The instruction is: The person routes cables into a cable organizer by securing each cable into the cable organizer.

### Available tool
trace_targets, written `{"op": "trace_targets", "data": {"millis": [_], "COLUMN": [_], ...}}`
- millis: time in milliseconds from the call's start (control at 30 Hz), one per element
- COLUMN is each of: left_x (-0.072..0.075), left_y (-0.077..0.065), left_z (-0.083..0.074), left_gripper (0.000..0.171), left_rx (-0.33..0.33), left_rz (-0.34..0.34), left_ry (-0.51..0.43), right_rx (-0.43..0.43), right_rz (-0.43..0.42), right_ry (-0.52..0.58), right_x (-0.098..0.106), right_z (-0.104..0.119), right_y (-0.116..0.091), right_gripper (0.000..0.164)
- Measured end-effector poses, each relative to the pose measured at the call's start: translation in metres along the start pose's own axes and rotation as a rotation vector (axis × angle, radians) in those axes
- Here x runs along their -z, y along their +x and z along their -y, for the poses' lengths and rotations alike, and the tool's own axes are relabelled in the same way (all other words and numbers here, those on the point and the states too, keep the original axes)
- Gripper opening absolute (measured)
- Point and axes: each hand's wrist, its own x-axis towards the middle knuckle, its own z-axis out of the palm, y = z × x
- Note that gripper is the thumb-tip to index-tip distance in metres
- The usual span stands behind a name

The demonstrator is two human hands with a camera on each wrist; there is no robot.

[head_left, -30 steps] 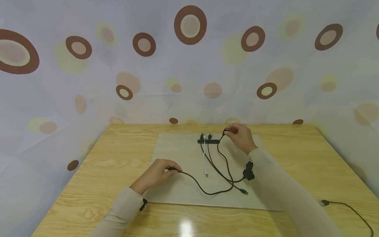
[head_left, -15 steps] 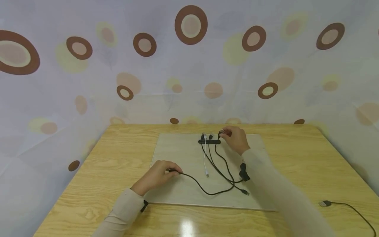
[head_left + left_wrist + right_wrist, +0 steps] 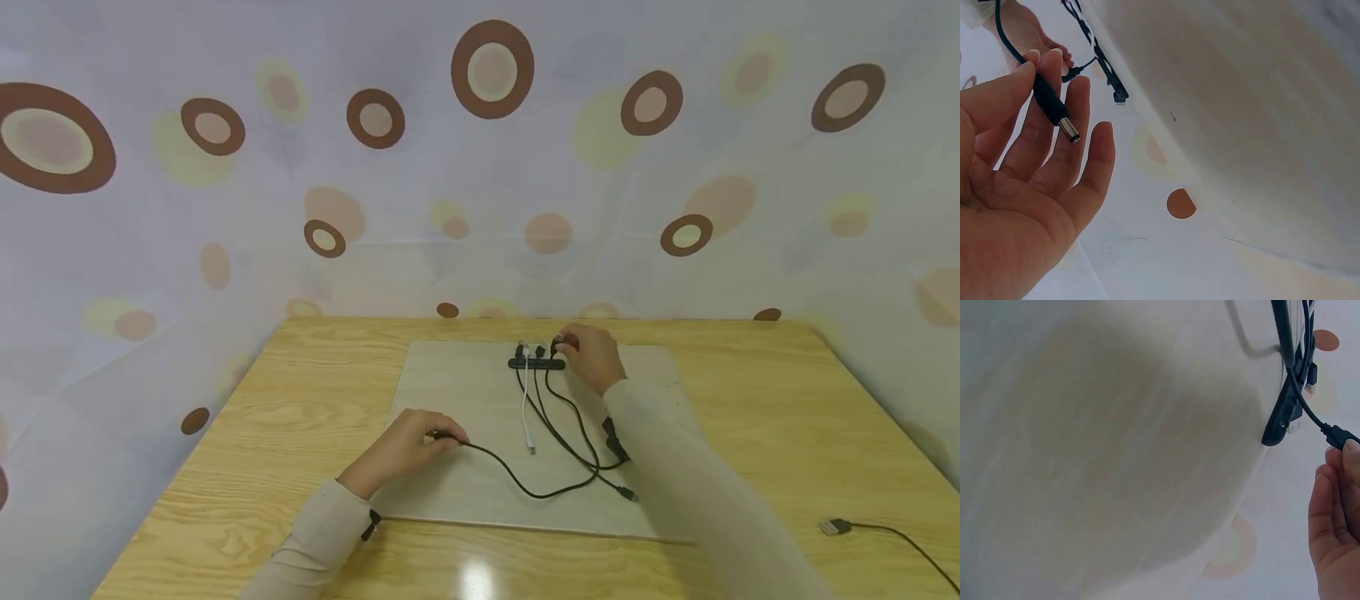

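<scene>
Between thumb and fingertips, my left hand [image 3: 408, 446] pinches the black barrel plug [image 3: 1050, 103] of a black cable [image 3: 517, 482]; its metal tip points outward past the fingers. That cable curves over the pale board [image 3: 457, 492] and runs up toward the right end of a black cable holder [image 3: 537, 364]. There my right hand [image 3: 596, 358] pinches the black USB plug [image 3: 1338, 434] at the cable's other end, just beyond the holder. A short white cable [image 3: 524, 408] and other black cables lie across the holder, their plugs sticking out behind it.
The board lies on a wooden table [image 3: 315, 400]. A black USB plug [image 3: 836, 526] with its cable rests on the wood at the right. One black cable end [image 3: 627, 493] lies near the board's front right. A patterned cloth [image 3: 420, 183] hangs behind.
My right hand has moved left and slightly down with the USB plug, closer to the holder's right end. The left hand keeps its pinch with hardly any movement.
</scene>
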Motion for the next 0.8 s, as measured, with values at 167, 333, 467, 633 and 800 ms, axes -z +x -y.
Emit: {"op": "trace_targets", "data": {"millis": [167,333,467,633,800], "left_x": [0.0,-0.001,-0.002,-0.003,-0.002], "left_y": [0.001,0.0,-0.001,-0.001,-0.001], "left_z": [0.0,0.0,0.002,0.003,0.002], "left_gripper": [0.013,0.014,0.014,0.014,0.015], "left_rx": [-0.02,-0.013,-0.015,-0.012,0.002], "left_rz": [0.006,0.007,0.007,0.005,0.015], "left_ry": [0.009,0.015,0.028,0.03,0.018], "right_rx": [-0.013,-0.03,-0.042,-0.039,-0.046], "right_rz": [0.032,0.035,0.041,0.043,0.05], "right_ry": [-0.052,-0.079,-0.113,-0.123,-0.142], "right_x": [-0.003,-0.008,-0.009,-0.009,-0.016], "right_z": [0.003,0.006,0.01,0.011,0.006], "right_y": [0.001,0.003,0.003,0.005,0.008], "right_gripper": [0.02,0.022,0.022,0.02,0.017]}}
